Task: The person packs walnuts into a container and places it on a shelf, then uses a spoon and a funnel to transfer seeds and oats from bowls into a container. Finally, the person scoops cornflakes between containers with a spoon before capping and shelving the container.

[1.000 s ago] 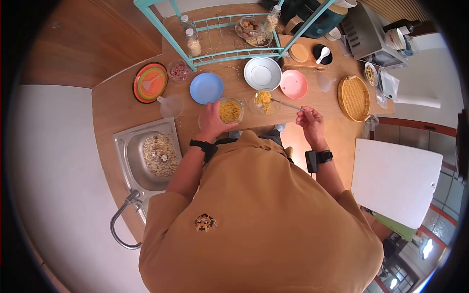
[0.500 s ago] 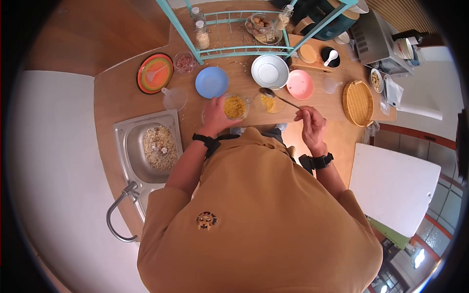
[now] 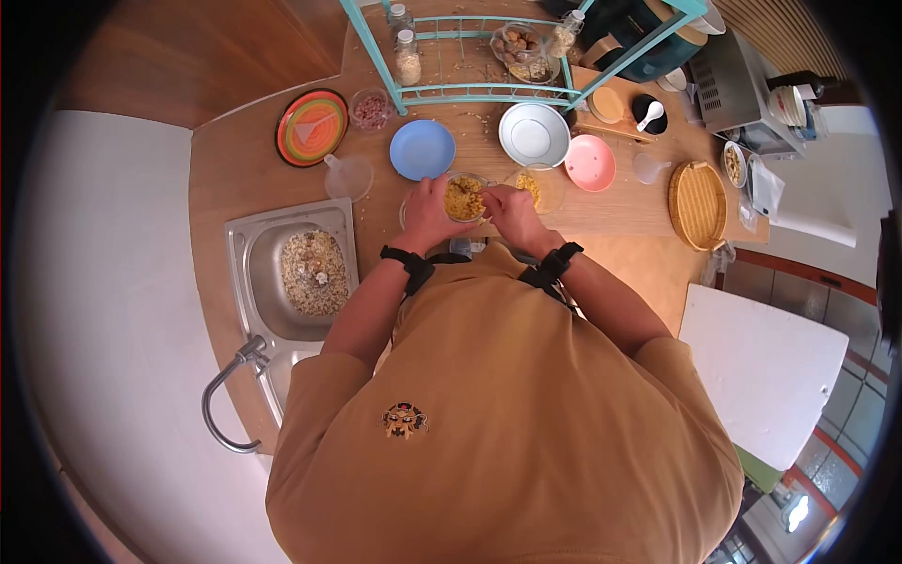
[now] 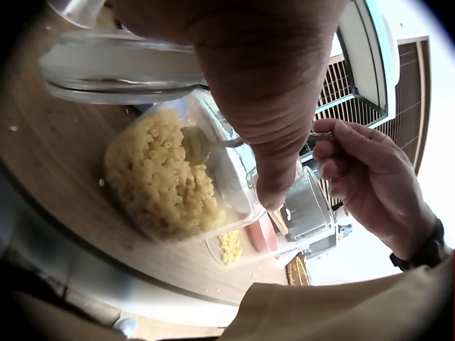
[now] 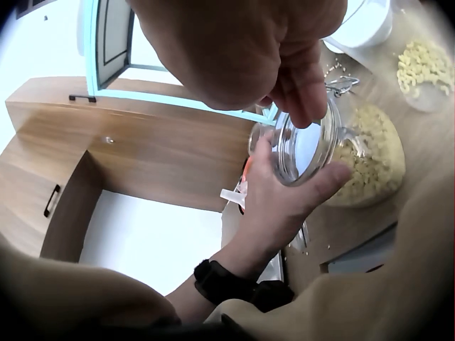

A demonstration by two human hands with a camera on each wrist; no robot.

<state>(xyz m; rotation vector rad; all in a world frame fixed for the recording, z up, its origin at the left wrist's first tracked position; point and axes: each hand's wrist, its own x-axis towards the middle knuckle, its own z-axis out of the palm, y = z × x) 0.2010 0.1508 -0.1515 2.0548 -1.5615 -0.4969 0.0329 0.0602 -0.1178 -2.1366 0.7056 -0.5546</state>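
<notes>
A clear clip-top glass jar [image 4: 238, 188] full of macaroni [image 4: 160, 174] stands at the counter's front edge. Its glass lid [image 4: 121, 67] hangs open to one side. My left hand [image 3: 430, 214] grips the jar by its mouth, the thumb along the rim. A metal spoon [image 4: 195, 145] has its bowl down in the macaroni. The fingers of my right hand [image 3: 515, 216] pinch the spoon's handle above the jar mouth. Just right of the jar is a clear bowl [image 3: 552, 199] with a small heap of macaroni [image 3: 529, 188], partly hidden by my right hand in the head view.
Behind the jar are a blue plate [image 3: 422, 150], a white bowl [image 3: 534, 136] and a pink dish [image 3: 590, 163]. A turquoise rack [image 3: 489, 94] stands further back. A sink [image 3: 240, 244] holding pale flakes is at left, near a funnel [image 3: 349, 177]. A wicker basket [image 3: 698, 207] lies right.
My right hand has moved left with the spoon, from over the clear bowl to the jar, and the spoon has gone into the macaroni. The left hand keeps its grip.
</notes>
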